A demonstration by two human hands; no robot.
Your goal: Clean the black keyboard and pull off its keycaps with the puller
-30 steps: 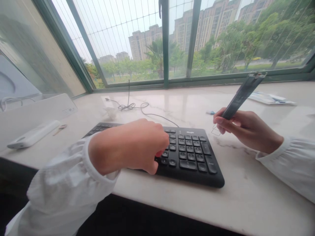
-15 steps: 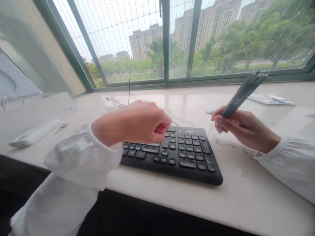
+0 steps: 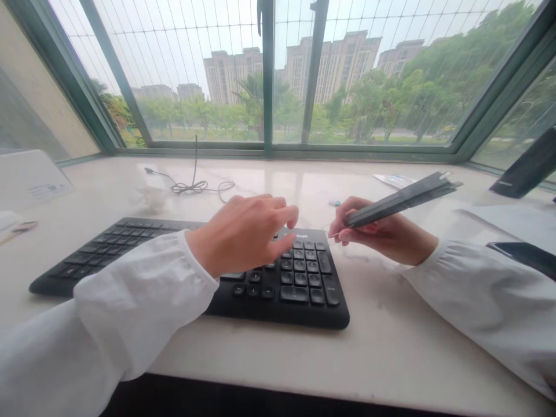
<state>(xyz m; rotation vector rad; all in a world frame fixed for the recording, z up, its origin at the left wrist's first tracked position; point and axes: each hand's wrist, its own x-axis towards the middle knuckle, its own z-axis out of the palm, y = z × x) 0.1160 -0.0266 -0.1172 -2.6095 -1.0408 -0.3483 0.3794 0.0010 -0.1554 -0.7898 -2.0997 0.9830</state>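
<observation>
A black keyboard (image 3: 278, 310) with a number pad lies on the pale countertop in the head view. My left hand (image 3: 249, 231) hovers over its right half, thumb and index finger apart, holding nothing; the other fingers are curled and partly hidden. To the right of the keyboard, my right hand (image 3: 386, 231) grips a long dark grey flat bar (image 3: 399, 200), its far end pointing right and up. That end looks split into layers; I cannot make out what kind of thing it is. A thin wire-like outline shows beside the right fingertips, by the keyboard's top right corner.
A coiled black cable (image 3: 191, 186) lies behind the keyboard. At left are a white box (image 3: 35, 179) and a small brush-like item (image 3: 19, 230). On the right are a phone (image 3: 525, 255), a white sheet (image 3: 508, 223), a dark upright object (image 3: 527, 165) and a flat packet (image 3: 393, 180).
The view has swung right. My left hand has gone from a loose fist to thumb and index apart. The bar in my right hand has tipped from steep to nearly level.
</observation>
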